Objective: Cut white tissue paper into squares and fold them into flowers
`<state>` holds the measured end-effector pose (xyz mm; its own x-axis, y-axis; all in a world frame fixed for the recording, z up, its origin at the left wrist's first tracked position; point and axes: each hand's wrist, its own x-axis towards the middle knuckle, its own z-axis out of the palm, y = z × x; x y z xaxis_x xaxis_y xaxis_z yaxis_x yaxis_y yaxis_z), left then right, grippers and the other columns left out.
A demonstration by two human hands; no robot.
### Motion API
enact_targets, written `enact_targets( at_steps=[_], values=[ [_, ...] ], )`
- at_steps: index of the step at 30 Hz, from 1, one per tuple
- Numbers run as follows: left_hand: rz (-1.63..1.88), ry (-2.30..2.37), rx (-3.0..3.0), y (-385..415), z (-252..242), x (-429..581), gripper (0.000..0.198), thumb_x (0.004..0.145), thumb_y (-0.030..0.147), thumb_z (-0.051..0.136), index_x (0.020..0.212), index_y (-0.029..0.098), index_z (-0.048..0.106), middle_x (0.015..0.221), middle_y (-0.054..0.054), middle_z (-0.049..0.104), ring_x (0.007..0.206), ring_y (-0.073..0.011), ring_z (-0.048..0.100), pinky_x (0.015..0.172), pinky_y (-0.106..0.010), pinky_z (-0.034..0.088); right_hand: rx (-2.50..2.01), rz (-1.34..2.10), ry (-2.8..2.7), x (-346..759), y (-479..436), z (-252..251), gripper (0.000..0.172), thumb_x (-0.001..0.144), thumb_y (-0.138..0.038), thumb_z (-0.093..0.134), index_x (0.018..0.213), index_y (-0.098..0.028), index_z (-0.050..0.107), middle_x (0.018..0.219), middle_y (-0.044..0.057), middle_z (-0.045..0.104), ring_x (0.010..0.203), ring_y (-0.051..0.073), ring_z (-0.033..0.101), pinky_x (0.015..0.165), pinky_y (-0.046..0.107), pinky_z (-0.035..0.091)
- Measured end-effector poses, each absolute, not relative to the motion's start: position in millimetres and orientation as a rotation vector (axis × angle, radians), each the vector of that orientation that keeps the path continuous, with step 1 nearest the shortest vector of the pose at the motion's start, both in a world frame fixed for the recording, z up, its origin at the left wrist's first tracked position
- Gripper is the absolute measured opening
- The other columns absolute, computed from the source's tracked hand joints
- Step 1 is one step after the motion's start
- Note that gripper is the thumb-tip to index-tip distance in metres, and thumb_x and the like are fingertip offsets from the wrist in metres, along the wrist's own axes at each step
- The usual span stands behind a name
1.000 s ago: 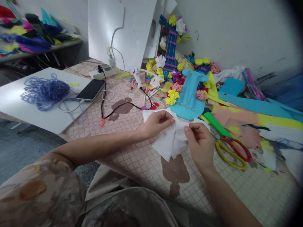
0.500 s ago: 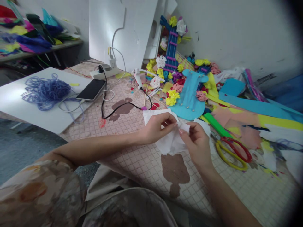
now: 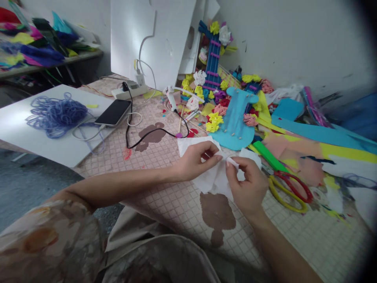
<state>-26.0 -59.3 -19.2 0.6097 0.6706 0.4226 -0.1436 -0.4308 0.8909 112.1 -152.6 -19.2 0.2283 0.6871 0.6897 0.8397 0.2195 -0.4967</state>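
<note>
Between my hands is a thin white piece of crepe or tissue paper, its edge bunched where my fingers meet. My left hand pinches it from the left with thumb and forefinger. From the right, my right hand pinches a small twisted or folded bit of the same paper. More white paper lies flat beneath, partly hidden by my hands. Just behind stands a light-blue cut-out shape with strings and small pegs. Right of my right hand lie scissors with red and yellow handles.
A glue gun with a black cord lies behind my hands. To the left are a phone and purple yarn on a white board. Paper flowers pile up at the back; a green strip and paper scraps lie right.
My right hand has shifted slightly right and turned, drawing the pinched bit of paper into a narrower twist. My left hand stays nearly in place.
</note>
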Motion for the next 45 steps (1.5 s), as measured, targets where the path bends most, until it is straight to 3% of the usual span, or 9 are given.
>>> enact_targets(
  at_steps=[4,8,14,23,31,37,42,45],
  values=[
    [0.908,0.470,1.518,-54,-23,-22,0.026,0.077,0.037,0.061,0.076,0.014,0.049,0.066,0.003,0.047,0.057,-0.0054,0.042,0.051,-0.019,0.035,-1.555,-0.030,-1.262,112,-152,-22,0.006,0.078,-0.026,0.062,0.079,-0.021,0.060,0.067,-0.001,0.060,0.057,0.013,0.054,0.056,0.028,0.045],
    [0.834,0.492,1.319,-53,-21,-20,0.028,0.075,0.037,0.063,0.074,0.014,0.047,0.065,0.003,0.046,0.056,-0.0044,0.042,0.050,-0.019,0.032,-1.542,0.128,-1.118,113,-150,-23,0.013,0.076,-0.031,0.064,0.078,-0.020,0.059,0.062,-0.003,0.054,0.051,0.011,0.047,0.046,0.024,0.039],
    [0.794,0.526,1.151,-53,-20,-19,0.026,0.073,0.034,0.066,0.072,0.014,0.048,0.061,0.006,0.044,0.052,-0.0026,0.039,0.050,-0.018,0.032,-1.407,0.369,-0.954,116,-145,-25,0.017,0.076,-0.034,0.065,0.079,-0.019,0.057,0.067,-0.002,0.055,0.055,0.011,0.049,0.050,0.024,0.041],
    [0.766,0.484,0.922,-50,-27,-15,0.030,0.069,0.032,0.070,0.073,0.014,0.047,0.069,0.003,0.051,0.061,-0.0043,0.050,0.061,-0.020,0.043,-1.355,0.339,-0.891,122,-140,-30,0.015,0.076,-0.033,0.064,0.077,-0.020,0.056,0.067,-0.003,0.052,0.058,0.011,0.049,0.053,0.024,0.041],
    [0.870,0.501,1.513,-49,-18,-26,0.041,0.068,0.034,0.072,0.099,0.015,0.052,0.091,-0.005,0.058,0.076,-0.0104,0.056,0.064,-0.022,0.045,-1.500,0.115,-1.225,116,-148,-24,0.007,0.077,-0.027,0.063,0.078,-0.020,0.060,0.068,-0.001,0.060,0.060,0.014,0.055,0.057,0.028,0.047],
    [0.953,0.528,1.864,-49,-14,-29,0.016,0.077,0.029,0.061,0.083,0.014,0.060,0.081,-0.004,0.061,0.075,-0.0111,0.055,0.067,-0.023,0.044,-1.429,0.092,-1.384,110,-152,-25,0.004,0.078,-0.023,0.061,0.082,-0.021,0.061,0.081,0.003,0.066,0.074,0.018,0.062,0.067,0.033,0.050],
    [0.913,0.592,1.619,-46,-15,-27,0.020,0.074,0.031,0.063,0.077,0.013,0.058,0.073,-0.002,0.059,0.065,-0.0090,0.053,0.057,-0.021,0.041,-1.513,0.136,-1.218,113,-151,-25,0.008,0.077,-0.027,0.063,0.080,-0.020,0.060,0.065,-0.002,0.059,0.053,0.012,0.050,0.048,0.025,0.040],
    [0.813,0.596,1.366,-46,-15,-25,0.023,0.072,0.033,0.066,0.077,0.013,0.056,0.068,0.000,0.057,0.057,-0.0073,0.051,0.052,-0.020,0.040,-1.466,0.254,-1.076,116,-146,-29,0.013,0.076,-0.032,0.065,0.079,-0.020,0.059,0.064,-0.003,0.056,0.051,0.010,0.047,0.047,0.024,0.038]
  ],
)
